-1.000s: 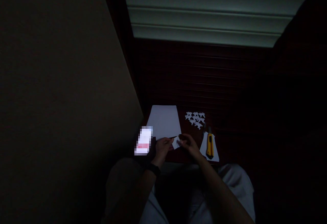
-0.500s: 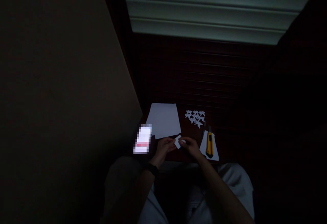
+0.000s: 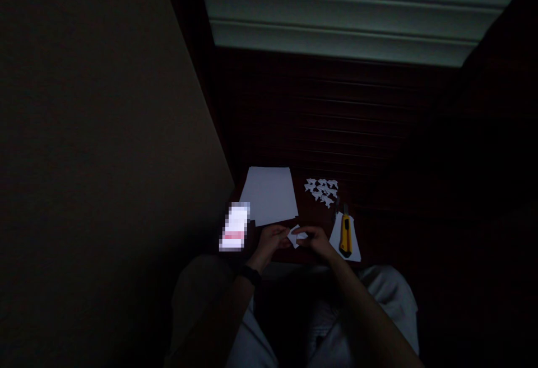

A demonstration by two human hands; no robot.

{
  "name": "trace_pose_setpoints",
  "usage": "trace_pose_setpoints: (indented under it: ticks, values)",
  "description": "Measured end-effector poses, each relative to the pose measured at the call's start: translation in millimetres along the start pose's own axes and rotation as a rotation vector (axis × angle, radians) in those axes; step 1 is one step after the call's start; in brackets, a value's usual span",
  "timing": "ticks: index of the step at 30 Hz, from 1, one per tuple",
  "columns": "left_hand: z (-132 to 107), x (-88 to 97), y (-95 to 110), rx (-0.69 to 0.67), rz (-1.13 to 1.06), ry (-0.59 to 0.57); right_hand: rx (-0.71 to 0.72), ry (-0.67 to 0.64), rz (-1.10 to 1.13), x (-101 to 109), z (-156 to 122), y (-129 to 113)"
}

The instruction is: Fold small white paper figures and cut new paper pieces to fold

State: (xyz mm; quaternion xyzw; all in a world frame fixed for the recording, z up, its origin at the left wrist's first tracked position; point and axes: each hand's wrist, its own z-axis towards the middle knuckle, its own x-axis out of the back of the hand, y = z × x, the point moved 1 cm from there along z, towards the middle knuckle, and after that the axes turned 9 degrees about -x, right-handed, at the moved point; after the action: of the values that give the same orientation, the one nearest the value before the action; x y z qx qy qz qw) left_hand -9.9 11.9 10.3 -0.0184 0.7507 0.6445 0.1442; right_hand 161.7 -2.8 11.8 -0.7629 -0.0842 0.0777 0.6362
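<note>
Between both hands, just above the near part of a dark table, is a small piece of white paper (image 3: 293, 237). My left hand (image 3: 272, 241) pinches its left edge. The fingers of my right hand (image 3: 316, 240) are closed on its right side, covering part of it. Creases seem to run across the paper, but the dim light hides detail. Behind the hands lies a larger stack of white paper sheets (image 3: 271, 194). Several small folded white paper pieces (image 3: 323, 189) form a cluster beyond my right hand.
To the right, a yellow utility knife (image 3: 346, 236) rests on smaller white sheets (image 3: 355, 249). A dark slim tool (image 3: 337, 205) lies just behind it. On the left is a lit phone (image 3: 235, 227), its screen blurred out. A wall (image 3: 105, 133) rises at the left, and slatted panels stand behind the table.
The paper has turned slightly in my hands, and my right fingers have shifted across its right part. The view has tilted a little.
</note>
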Motion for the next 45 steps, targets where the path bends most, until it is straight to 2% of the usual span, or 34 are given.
trace_pose_setpoints:
  ticks: [17,23,37,45]
  values:
    - [0.0,0.7,-3.3,0.003,-0.003,0.076,-0.039,-0.044,0.035,0.8,-3.2,-8.6]
    - [2.4,3.2,-7.5,0.008,0.002,0.061,-0.032,-0.061,0.050,0.5,-4.7,-11.3]
    - [0.7,-0.7,-2.3,0.005,0.066,0.061,-0.022,-0.012,0.050,-0.9,-2.4,-9.3]
    - [0.5,-1.3,-2.1,0.011,0.047,0.068,-0.072,-0.018,0.006,1.3,-2.4,-8.8]
